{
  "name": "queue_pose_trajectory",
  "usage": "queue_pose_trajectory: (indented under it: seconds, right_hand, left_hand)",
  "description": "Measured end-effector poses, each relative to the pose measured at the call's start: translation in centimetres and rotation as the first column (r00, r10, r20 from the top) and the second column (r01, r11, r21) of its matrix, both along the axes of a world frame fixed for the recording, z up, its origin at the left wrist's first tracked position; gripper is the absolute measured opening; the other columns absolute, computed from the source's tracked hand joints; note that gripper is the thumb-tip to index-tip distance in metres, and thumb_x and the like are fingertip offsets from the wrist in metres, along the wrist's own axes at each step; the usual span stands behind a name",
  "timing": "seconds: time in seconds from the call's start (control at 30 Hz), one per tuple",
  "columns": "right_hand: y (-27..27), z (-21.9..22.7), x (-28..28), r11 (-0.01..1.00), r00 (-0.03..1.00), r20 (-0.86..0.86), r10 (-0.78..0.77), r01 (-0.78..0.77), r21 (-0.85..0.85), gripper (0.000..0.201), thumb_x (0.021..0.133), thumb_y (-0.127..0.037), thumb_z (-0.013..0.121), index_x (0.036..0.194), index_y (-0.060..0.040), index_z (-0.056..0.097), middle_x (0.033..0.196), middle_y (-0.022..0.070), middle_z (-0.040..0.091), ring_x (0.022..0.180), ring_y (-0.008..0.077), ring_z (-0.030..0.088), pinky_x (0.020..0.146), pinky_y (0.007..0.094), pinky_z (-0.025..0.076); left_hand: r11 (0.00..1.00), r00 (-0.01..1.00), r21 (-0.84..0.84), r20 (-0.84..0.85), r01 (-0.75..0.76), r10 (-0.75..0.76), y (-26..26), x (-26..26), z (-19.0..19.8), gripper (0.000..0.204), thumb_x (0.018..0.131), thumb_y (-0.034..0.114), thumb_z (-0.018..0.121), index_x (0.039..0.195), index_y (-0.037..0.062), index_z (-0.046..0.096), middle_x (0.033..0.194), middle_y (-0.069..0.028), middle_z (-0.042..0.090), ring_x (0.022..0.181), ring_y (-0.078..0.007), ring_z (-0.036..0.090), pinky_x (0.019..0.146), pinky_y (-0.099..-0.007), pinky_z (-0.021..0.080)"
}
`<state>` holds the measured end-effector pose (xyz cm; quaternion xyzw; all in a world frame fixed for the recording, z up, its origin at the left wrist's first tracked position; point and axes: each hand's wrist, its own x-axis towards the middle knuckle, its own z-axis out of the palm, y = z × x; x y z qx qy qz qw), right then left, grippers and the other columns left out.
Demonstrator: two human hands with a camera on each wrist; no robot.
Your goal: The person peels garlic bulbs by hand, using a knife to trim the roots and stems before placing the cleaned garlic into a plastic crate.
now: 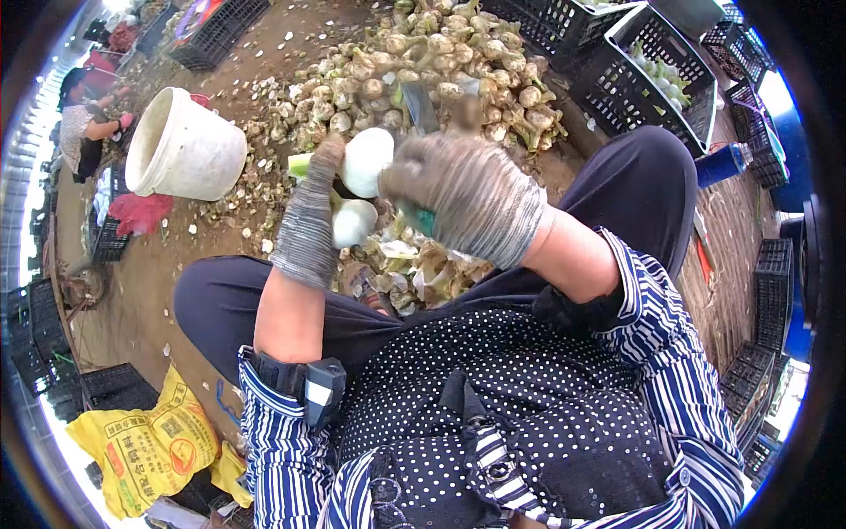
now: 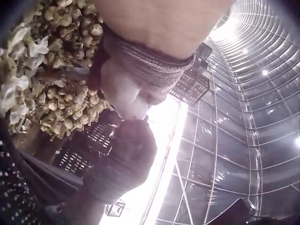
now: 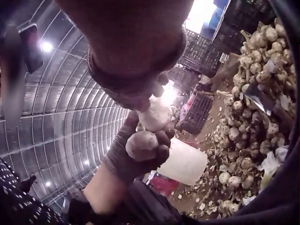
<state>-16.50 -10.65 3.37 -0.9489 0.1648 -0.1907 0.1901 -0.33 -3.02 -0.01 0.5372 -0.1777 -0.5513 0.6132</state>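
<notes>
My gloved left hand (image 1: 308, 216) grips two white, peeled-looking garlic bulbs, an upper garlic bulb (image 1: 367, 163) and a lower garlic bulb (image 1: 353, 223). A pale green stem (image 1: 300, 165) pokes out past the thumb. My right hand (image 1: 471, 194), in a grey knit glove and blurred, has its fingers curled against the upper bulb. In the right wrist view its fingertips pinch at the top of that garlic bulb (image 3: 155, 115). Something green (image 1: 419, 219) shows under the right palm; I cannot tell what it is. A grey blade-like piece (image 1: 419, 108) stands out against the garlic heap (image 1: 432, 44).
Loose peeled skins (image 1: 414, 269) lie between my crossed legs. A white bucket (image 1: 198, 150) leans at the left, with a yellow sack (image 1: 150, 445) nearer me. Black crates (image 1: 648, 79) holding bulbs stand at the right. Another person (image 1: 84, 128) sits far left.
</notes>
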Motion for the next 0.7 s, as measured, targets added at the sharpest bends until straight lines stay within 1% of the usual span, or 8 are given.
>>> queue_pose_trajectory:
  seconds: [0.1, 0.2, 0.33, 0.43, 0.5, 0.53, 0.63, 0.7]
  right_hand:
    - [0.2, -1.8, 0.6, 0.977, 0.960, -0.250, 0.124, -0.163, -0.139, 0.016, 0.078, -0.021, 0.061, 0.090, -0.0094, 0.063, 0.087, 0.0108, 0.060, 0.079, 0.0284, 0.062, 0.066, 0.0365, 0.049]
    - [-0.8, -1.5, 0.7, 0.977, 0.747, -0.641, 0.178, -0.055, 0.207, 0.038, 0.066, -0.010, 0.065, 0.103, -0.0019, 0.059, 0.101, 0.0163, 0.059, 0.093, 0.0340, 0.060, 0.078, 0.0402, 0.049]
    - [-1.7, -2.2, -0.2, 0.975, 0.944, -0.331, 0.005, 0.070, 0.213, 0.041, 0.065, -0.003, 0.063, 0.105, -0.0037, 0.057, 0.106, 0.0190, 0.058, 0.102, 0.0340, 0.057, 0.080, 0.0391, 0.048]
    - [-2.2, -1.9, -0.6, 0.872, 0.798, -0.597, 0.086, 0.230, 0.433, 0.056, 0.075, -0.033, 0.065, 0.124, -0.0108, 0.048, 0.102, 0.0210, 0.061, 0.093, 0.0344, 0.060, 0.080, 0.0416, 0.047]
    - [-1.7, -0.5, -1.8, 0.804, 0.869, -0.495, 0.005, 0.291, 0.519, 0.069, 0.074, -0.049, 0.061, 0.126, -0.0078, 0.046, 0.106, 0.0190, 0.061, 0.096, 0.0332, 0.060, 0.082, 0.0405, 0.046]
    - [-1.9, -1.1, -1.7, 0.794, 0.930, -0.367, -0.036, 0.249, 0.555, 0.072, 0.073, -0.048, 0.063, 0.127, -0.0052, 0.043, 0.108, 0.0191, 0.061, 0.096, 0.0315, 0.060, 0.081, 0.0389, 0.046]
    - [-1.7, -2.1, -0.8, 0.687, 0.983, -0.173, -0.065, 0.170, 0.706, 0.073, 0.071, -0.038, 0.070, 0.127, -0.0044, 0.038, 0.102, 0.0189, 0.061, 0.094, 0.0290, 0.061, 0.079, 0.0344, 0.048]
    - [-1.1, -2.5, -0.1, 0.631, 0.991, -0.077, -0.112, 0.131, 0.764, 0.074, 0.070, -0.037, 0.072, 0.127, -0.0041, 0.039, 0.098, 0.0177, 0.061, 0.091, 0.0274, 0.061, 0.079, 0.0344, 0.048]
  left_hand:
    - [0.999, 0.997, 0.043, -0.070, -0.012, 0.015, -0.1, 2.3, -0.9, 0.056, 0.081, 0.056, 0.053, 0.101, 0.0043, 0.055, 0.072, -0.0120, 0.061, 0.048, -0.0199, 0.060, 0.042, -0.0353, 0.053]
    - [1.000, 0.994, -0.019, -0.109, -0.013, 0.011, 0.2, 2.7, -0.7, 0.056, 0.082, 0.056, 0.053, 0.100, 0.0029, 0.054, 0.070, -0.0124, 0.061, 0.048, -0.0214, 0.060, 0.044, -0.0357, 0.053]
    - [0.998, 0.998, -0.060, -0.059, -0.001, -0.003, 0.3, 2.0, -0.7, 0.060, 0.080, 0.057, 0.054, 0.107, 0.0028, 0.054, 0.077, -0.0107, 0.062, 0.055, -0.0182, 0.061, 0.046, -0.0298, 0.054]
    - [0.993, 0.993, -0.090, 0.095, 0.074, -0.065, 0.3, -0.6, 1.3, 0.066, 0.081, 0.059, 0.052, 0.116, 0.0031, 0.051, 0.088, -0.0045, 0.061, 0.069, -0.0129, 0.060, 0.053, -0.0265, 0.053]
    - [0.984, 0.986, -0.103, 0.103, 0.144, -0.134, 0.4, -0.1, 0.4, 0.066, 0.081, 0.057, 0.053, 0.119, 0.0037, 0.050, 0.091, -0.0040, 0.060, 0.074, -0.0122, 0.059, 0.061, -0.0261, 0.053]
    - [0.996, 0.992, -0.088, 0.127, -0.003, 0.014, 0.0, -1.5, 1.1, 0.074, 0.075, 0.059, 0.061, 0.121, 0.0021, 0.047, 0.092, -0.0088, 0.062, 0.078, -0.0172, 0.062, 0.069, -0.0312, 0.055]
    - [0.986, 0.996, -0.134, 0.019, 0.094, -0.092, -0.2, 0.4, -1.6, 0.067, 0.075, 0.046, 0.069, 0.122, 0.0045, 0.047, 0.108, -0.0073, 0.055, 0.096, -0.0168, 0.056, 0.076, -0.0326, 0.052]
    - [0.986, 0.945, -0.120, 0.320, 0.112, -0.069, -0.4, 0.6, -2.7, 0.064, 0.074, 0.039, 0.072, 0.122, 0.0048, 0.047, 0.112, -0.0068, 0.052, 0.100, -0.0163, 0.053, 0.077, -0.0317, 0.051]
